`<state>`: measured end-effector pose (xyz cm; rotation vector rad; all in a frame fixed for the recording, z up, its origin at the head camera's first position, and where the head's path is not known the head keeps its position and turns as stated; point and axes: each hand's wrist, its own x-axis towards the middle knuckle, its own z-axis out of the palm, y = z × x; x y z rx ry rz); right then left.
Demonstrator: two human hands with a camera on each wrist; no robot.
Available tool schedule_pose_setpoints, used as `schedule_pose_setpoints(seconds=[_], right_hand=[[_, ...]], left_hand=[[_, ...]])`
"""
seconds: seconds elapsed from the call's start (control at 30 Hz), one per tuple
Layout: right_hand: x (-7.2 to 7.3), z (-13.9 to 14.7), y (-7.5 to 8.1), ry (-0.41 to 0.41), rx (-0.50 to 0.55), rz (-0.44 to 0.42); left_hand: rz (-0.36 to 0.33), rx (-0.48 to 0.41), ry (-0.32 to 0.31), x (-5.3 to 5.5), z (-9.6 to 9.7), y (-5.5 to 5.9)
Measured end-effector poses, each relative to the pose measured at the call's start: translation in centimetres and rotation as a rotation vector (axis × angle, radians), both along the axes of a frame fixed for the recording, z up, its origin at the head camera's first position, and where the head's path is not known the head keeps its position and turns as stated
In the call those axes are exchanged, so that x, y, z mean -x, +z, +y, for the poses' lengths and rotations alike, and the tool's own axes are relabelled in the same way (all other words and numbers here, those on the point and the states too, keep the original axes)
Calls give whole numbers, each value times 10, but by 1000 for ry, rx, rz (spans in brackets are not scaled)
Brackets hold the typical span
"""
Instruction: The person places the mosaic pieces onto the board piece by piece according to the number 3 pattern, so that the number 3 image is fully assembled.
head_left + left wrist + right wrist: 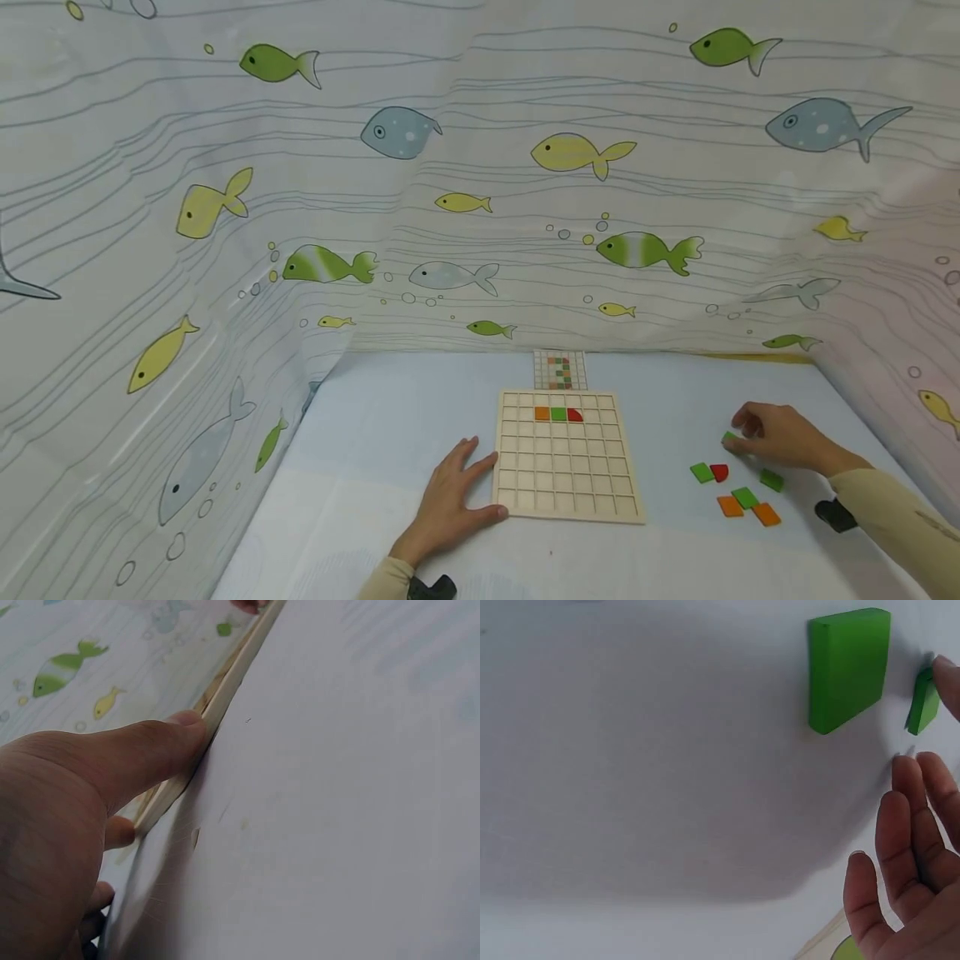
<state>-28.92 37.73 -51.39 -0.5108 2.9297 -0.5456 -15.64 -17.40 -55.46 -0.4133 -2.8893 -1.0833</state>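
Note:
A light wooden grid board (pixel 562 479) lies on the table, with an orange square tile (pixel 542 414), a green square tile (pixel 558 414) and a red quarter-round tile (pixel 574 415) in one upper row. My left hand (pixel 453 500) is spread at its left side; the thumb touches the board's edge near the lower left corner. At the right, my right hand (pixel 783 437) is over a small green tile (pixel 729 437). In the right wrist view the thumb touches this green tile (pixel 924 705), while the fingers stand apart from the thumb. Another green tile (pixel 849 671) lies closer to that camera.
A small pattern card (pixel 559 370) with coloured squares sits behind the board. Loose tiles lie below the right hand: a green one (pixel 702 472), a red one (pixel 719 472), an orange one (pixel 730 506) and several more. A fish-print sheet (pixel 517 250) hangs behind and at both sides.

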Motion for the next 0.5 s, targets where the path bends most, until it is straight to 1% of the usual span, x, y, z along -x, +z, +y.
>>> schedule_pose_setpoints(seconds=[0.23,0.5], right_hand=[[-5,4,-4,-26,4,-39],[-5,5,-6,-53,48,-91]], left_hand=[[-10,6,1,0,1,1],[-1,11,2,0,0,2]])
